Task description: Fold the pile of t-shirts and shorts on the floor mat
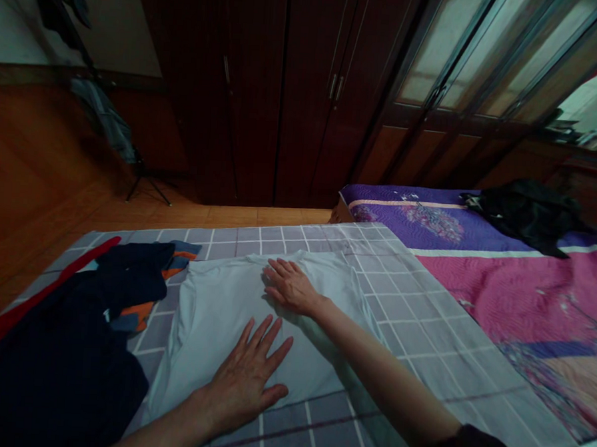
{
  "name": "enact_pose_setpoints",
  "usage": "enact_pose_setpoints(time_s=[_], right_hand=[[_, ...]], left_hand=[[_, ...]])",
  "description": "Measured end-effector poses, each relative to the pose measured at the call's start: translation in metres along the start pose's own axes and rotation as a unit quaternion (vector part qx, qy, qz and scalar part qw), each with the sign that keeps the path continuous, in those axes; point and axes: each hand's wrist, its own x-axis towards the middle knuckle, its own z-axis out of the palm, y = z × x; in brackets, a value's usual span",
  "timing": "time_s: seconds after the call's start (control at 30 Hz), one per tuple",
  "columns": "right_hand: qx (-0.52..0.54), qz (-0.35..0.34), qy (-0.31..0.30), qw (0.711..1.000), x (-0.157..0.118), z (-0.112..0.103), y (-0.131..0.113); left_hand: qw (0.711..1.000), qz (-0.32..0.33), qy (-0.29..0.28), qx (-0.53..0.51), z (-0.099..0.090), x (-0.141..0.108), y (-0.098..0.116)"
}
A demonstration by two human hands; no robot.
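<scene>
A white garment, perhaps a shirt, lies spread out on a grey checked cloth that covers the surface before me. Its left side shows some wrinkles. My right hand reaches across to its far middle part, palm down with the fingers stretched out. Closer to me, my left hand is over the garment's near part, fingers spread and thumb pointing right. Neither hand grips anything. Whether the left palm presses on the fabric or hovers just over it, I cannot tell.
Dark navy clothes are heaped at the left, with a red garment and orange-and-blue fabric beside them. At the right is a bed with a purple and pink cover, bearing a black garment. Dark wardrobes stand behind.
</scene>
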Motion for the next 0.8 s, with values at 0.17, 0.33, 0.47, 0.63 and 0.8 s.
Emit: enact_pose_setpoints(time_s=[0.17,0.33,0.47,0.63,0.8], right_hand=[[-0.018,0.128,0.041,0.991,-0.018,-0.010,0.026],[-0.038,0.257,0.105,0.960,-0.098,-0.046,0.038],[-0.042,0.203,0.090,0.974,-0.178,-0.047,0.014],[-0.084,0.223,0.057,0.970,-0.226,-0.028,-0.003],[-0.065,0.190,0.044,0.979,-0.229,-0.026,-0.011]], left_hand=[[1.000,0.007,0.026,0.007,0.004,-0.001,-0.002],[1.000,0.002,0.012,-0.004,-0.002,-0.001,0.000],[1.000,0.006,-0.001,-0.014,-0.005,-0.002,0.001],[1.000,0.009,-0.007,-0.007,-0.003,-0.002,-0.001],[1.000,0.013,-0.002,-0.004,-0.003,-0.002,-0.001]])
